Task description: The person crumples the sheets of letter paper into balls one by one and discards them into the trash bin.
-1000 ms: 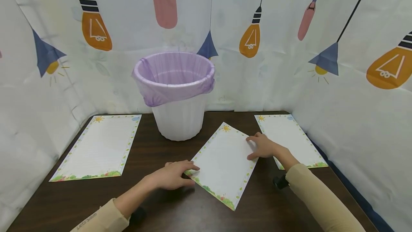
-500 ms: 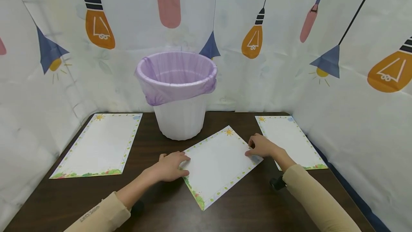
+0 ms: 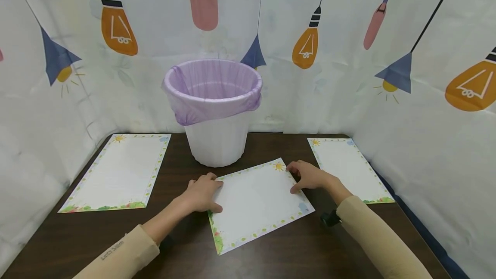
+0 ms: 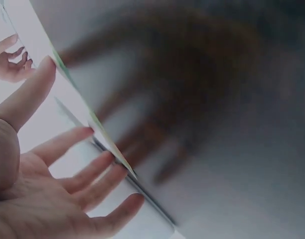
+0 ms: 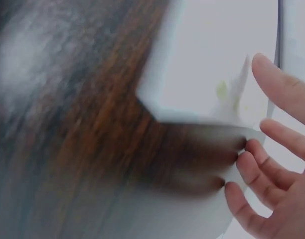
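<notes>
A sheet of white paper [image 3: 259, 201] with a printed sun, leaf and grass border lies turned sideways and slightly slanted on the dark wooden table [image 3: 310, 253]. At its left edge is my left hand [image 3: 201, 193], thumb and fingers spread, fingertips touching the sheet's margin. My right hand [image 3: 310, 176] is at the opposite short edge, its fingertips by the sun corner and its thumb lower on the margin. In the left wrist view the left hand [image 4: 53, 184] has its fingers extended along the paper's edge. The right wrist view has the right hand's [image 5: 277, 174] fingers loosely bent beside the sheet.
Matching sheets lie on both sides: a left sheet [image 3: 118, 173] and a right sheet [image 3: 348, 169]. Behind the middle sheet stands a white bin [image 3: 217, 143] with a purple liner [image 3: 193, 111] over its rim. A lamp-patterned curtain [image 3: 286, 106] encloses the table.
The middle sheet has rotated clockwise under both hands, from diagonal to nearly sideways. My left hand has moved up and left along with it; the right hand has shifted slightly left.
</notes>
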`<act>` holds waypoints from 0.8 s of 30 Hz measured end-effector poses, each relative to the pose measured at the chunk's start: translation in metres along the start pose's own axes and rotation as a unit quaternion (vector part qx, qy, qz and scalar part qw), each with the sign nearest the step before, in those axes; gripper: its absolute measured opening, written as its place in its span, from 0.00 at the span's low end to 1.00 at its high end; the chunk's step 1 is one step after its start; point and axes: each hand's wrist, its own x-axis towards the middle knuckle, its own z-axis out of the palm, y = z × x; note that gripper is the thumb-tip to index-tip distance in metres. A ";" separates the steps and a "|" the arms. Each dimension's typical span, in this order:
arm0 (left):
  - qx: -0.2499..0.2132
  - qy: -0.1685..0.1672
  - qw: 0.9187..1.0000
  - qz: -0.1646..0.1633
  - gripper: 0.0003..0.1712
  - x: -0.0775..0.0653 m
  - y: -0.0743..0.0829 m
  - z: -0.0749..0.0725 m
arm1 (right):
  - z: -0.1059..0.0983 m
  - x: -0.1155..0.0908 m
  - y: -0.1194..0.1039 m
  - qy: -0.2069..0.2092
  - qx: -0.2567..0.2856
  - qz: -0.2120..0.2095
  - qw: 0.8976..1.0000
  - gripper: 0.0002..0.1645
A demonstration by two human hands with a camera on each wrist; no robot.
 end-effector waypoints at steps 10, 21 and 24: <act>-0.025 -0.042 0.999 -0.010 0.46 0.006 -0.012 -0.009 | 0.004 0.013 -0.007 -0.016 0.000 -0.020 1.000 0.57; -0.031 -0.038 0.999 -0.007 0.44 0.005 -0.011 -0.011 | 0.004 0.023 -0.015 -0.021 -0.001 -0.001 1.000 0.39; -0.036 -0.035 0.999 -0.003 0.45 0.005 -0.012 -0.012 | 0.003 0.022 -0.011 -0.013 0.014 -0.013 1.000 0.30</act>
